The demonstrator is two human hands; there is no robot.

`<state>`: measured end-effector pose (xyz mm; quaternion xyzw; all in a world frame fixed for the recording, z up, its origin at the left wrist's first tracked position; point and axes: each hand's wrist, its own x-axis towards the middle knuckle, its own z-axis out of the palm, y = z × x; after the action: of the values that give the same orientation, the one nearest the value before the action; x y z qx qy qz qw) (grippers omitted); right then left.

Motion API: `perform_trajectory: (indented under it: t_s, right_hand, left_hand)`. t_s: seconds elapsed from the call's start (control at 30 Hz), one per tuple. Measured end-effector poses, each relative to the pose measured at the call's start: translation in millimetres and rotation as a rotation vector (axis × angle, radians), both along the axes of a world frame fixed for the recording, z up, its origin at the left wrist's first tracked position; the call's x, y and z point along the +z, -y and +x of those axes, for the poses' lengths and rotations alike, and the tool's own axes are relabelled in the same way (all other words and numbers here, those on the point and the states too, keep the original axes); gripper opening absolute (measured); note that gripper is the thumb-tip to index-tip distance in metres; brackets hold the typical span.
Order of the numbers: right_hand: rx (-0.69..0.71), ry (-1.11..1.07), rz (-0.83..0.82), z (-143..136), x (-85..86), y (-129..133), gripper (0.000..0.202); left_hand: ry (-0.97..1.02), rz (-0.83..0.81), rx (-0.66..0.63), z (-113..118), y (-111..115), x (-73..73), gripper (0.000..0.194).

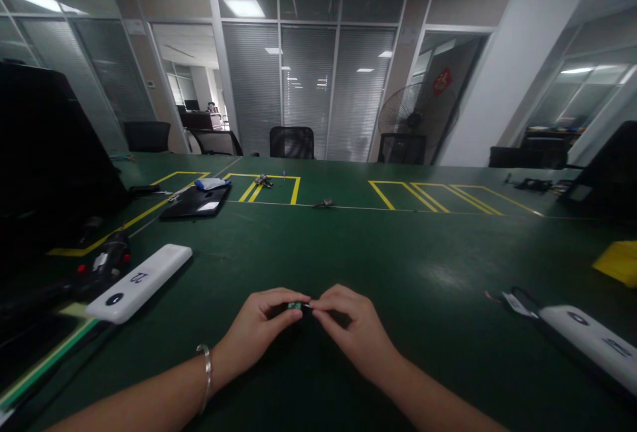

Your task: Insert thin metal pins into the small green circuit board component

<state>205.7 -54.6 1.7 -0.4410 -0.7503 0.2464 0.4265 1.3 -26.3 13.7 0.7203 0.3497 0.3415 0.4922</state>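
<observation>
Low over the near middle of the green tabletop (318, 253), my two hands meet fingertip to fingertip. Thumb and index finger of my left hand (261, 320) pinch a small green block (294, 305), perhaps a terminal block or little circuit board; its exact kind is too small to tell. My right hand (352, 326) is closed in a pinch at the block's right end, on a tiny thin light-coloured piece (307, 306) that I cannot name. A silver bangle (205, 372) circles my left wrist.
White numbered cases lie left (142, 283) and right (592, 339). A black tool with red buttons (107, 263) rests beside the left one. Farther back are a black tablet-like panel (192, 203), small metal parts (263, 181), another metal part (326, 203), and a yellow bin (617, 263).
</observation>
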Motion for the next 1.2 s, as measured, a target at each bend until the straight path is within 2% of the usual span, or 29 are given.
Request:
perform_trajectory:
  t_s: [0.13, 0.33, 0.47, 0.67, 0.77, 0.83, 0.97, 1.1, 1.2]
  right_hand:
    - [0.005, 0.029, 0.008, 0.4, -1.3, -0.7, 0.015]
    - [0.028, -0.051, -0.011, 0.6, -1.8, -3.1, 0.014]
    - [0.024, -0.052, -0.023, 1.3, -0.6, -2.4, 0.017]
    - [0.003, -0.040, -0.029, 1.9, 0.4, -2.3, 0.020]
    - [-0.002, -0.050, -0.023, 1.4, 1.0, -2.2, 0.019]
    - [-0.001, -0.050, -0.025, 1.3, 1.0, -2.1, 0.018]
    - [0.001, -0.055, -0.018, 1.6, 0.3, -2.3, 0.019]
    - [0.006, -0.057, -0.011, 2.1, -0.6, -3.1, 0.020]
    - [-0.005, -0.039, -0.002, 2.0, -2.6, -3.6, 0.019]
  left_hand:
    - [-0.034, 0.027, 0.010, -0.1, 1.0, -0.1, 0.021]
    - [0.068, -0.073, -0.052, -0.9, -4.2, -5.9, 0.021]
    - [0.138, -0.092, -0.002, -1.6, -7.6, -11.0, 0.020]
    - [0.272, -0.283, 0.085, -0.5, -6.9, -11.5, 0.031]
    - [0.283, -0.322, 0.101, -0.3, -7.3, -12.2, 0.026]
    - [0.224, -0.278, 0.105, -0.9, -7.9, -12.2, 0.022]
    - [0.052, -0.066, 0.077, -2.1, -7.4, -10.0, 0.016]
    - [-0.092, 0.049, 0.084, -1.3, -3.8, -7.3, 0.028]
    - [-0.177, 0.158, 0.087, -0.5, -2.1, -5.1, 0.026]
